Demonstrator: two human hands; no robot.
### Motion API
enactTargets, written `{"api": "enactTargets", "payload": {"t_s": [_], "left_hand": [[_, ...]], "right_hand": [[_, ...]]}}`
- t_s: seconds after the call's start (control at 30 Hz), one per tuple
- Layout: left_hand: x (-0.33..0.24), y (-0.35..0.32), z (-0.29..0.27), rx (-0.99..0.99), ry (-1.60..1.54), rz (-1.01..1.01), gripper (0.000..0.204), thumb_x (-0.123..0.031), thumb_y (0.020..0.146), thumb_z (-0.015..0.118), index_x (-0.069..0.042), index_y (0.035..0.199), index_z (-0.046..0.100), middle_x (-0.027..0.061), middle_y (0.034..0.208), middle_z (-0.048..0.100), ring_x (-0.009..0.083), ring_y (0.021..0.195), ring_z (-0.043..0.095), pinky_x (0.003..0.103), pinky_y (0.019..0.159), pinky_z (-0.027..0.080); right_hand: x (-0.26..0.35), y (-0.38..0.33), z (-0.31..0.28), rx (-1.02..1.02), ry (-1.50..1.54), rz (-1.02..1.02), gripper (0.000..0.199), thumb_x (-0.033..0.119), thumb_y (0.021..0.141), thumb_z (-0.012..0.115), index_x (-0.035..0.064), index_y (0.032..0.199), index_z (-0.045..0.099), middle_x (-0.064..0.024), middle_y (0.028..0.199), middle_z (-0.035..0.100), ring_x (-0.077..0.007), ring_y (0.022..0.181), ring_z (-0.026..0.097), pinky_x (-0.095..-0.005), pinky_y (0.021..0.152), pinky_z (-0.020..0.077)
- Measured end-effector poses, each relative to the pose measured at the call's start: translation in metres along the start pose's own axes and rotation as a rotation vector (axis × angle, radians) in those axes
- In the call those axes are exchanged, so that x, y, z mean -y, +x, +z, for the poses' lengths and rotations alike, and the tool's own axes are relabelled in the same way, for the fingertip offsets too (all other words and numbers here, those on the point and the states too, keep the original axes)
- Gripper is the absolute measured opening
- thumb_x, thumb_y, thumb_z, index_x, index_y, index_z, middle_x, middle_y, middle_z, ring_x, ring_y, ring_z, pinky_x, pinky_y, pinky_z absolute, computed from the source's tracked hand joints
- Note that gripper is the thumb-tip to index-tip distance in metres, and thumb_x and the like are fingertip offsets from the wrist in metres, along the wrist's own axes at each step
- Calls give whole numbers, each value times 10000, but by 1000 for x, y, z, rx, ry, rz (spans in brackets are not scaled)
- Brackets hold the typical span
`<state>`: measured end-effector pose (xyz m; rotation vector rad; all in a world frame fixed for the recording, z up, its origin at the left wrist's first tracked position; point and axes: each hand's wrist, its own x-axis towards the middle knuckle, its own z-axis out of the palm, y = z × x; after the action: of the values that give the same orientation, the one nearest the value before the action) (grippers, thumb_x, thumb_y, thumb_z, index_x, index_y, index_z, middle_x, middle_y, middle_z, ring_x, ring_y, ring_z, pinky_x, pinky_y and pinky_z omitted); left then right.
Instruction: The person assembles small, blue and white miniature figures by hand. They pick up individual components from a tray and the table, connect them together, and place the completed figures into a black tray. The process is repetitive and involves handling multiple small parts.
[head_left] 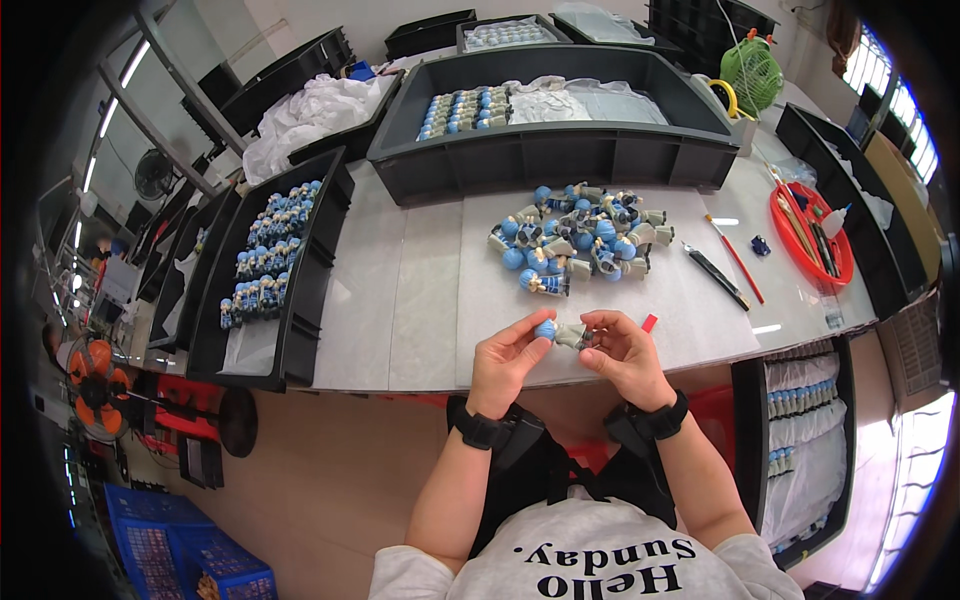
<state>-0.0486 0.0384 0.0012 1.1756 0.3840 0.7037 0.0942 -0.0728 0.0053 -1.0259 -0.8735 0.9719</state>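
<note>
Between my two hands, above the table's near edge, lies a small figurine (pixel 568 335) with a blue head and a pale grey body. My left hand (pixel 508 362) pinches it at the head end. At the other end, the fingers of my right hand (pixel 628 358) close on its base. A heap of similar blue-and-grey figurines (pixel 585 235) lies just beyond on a white sheet (pixel 650 310). Close to my right hand is a small red piece (pixel 650 323), partly hidden by the fingers.
A large black tray (pixel 550 165) with rows of figurines stands behind the heap; another tray (pixel 312 290) is at the left. On the right lie a black pen-like tool (pixel 718 277), a red brush (pixel 740 262) and a red basket (pixel 843 262) of tools. A lower tray (pixel 850 430) holds more figurines.
</note>
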Motion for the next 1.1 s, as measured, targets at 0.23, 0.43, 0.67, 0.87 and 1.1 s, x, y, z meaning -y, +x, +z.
{"api": "enactTargets", "payload": {"t_s": [0.23, 0.43, 0.67, 0.87, 1.1], "left_hand": [[1, 4, 1, -26, 5, -70, 264, -58, 855, 509, 34, 1102, 512, 105, 1009, 581, 141, 887, 571, 272, 776, 496], [0, 4, 2, -30, -14, -91, 267, -62, 859, 502, 41, 1106, 504, 102, 998, 582, 144, 885, 575, 273, 766, 500], [-3, 0, 1, -53, -34, -91, 246, -17, 843, 504, 37, 1083, 510, 122, 1033, 568, 173, 931, 562, 287, 808, 478], [3, -4, 2, -64, -49, 58, 314, 110, 766, 530, 19, 1067, 521, 136, 1081, 552, 210, 1001, 539, 303, 867, 433], [2, -5, 1, -49, -15, 142, 265, -92, 848, 520, 37, 1078, 497, 151, 1058, 548, 232, 967, 534, 337, 877, 414]], "right_hand": [[1, 0, -3, 5, 88, 21, 429, 90, 758, 659, 13, 1129, 457, -62, 994, 521, -103, 854, 511, -237, 752, 443], [2, 0, -3, 33, 79, 1, 442, 61, 739, 671, 15, 1125, 460, -66, 984, 524, -106, 834, 516, -235, 738, 449], [-1, -1, -1, 60, 103, 2, 462, 60, 722, 687, 14, 1124, 464, -59, 969, 520, -103, 823, 512, -229, 728, 449], [2, -4, 6, 25, -61, -2, 395, 131, 752, 673, 5, 1085, 502, -42, 882, 539, -88, 787, 518, -225, 704, 455], [-4, 1, -1, 34, -168, -87, 274, 85, 793, 581, 6, 1048, 517, -22, 832, 556, -56, 756, 496, -211, 646, 427]]}}
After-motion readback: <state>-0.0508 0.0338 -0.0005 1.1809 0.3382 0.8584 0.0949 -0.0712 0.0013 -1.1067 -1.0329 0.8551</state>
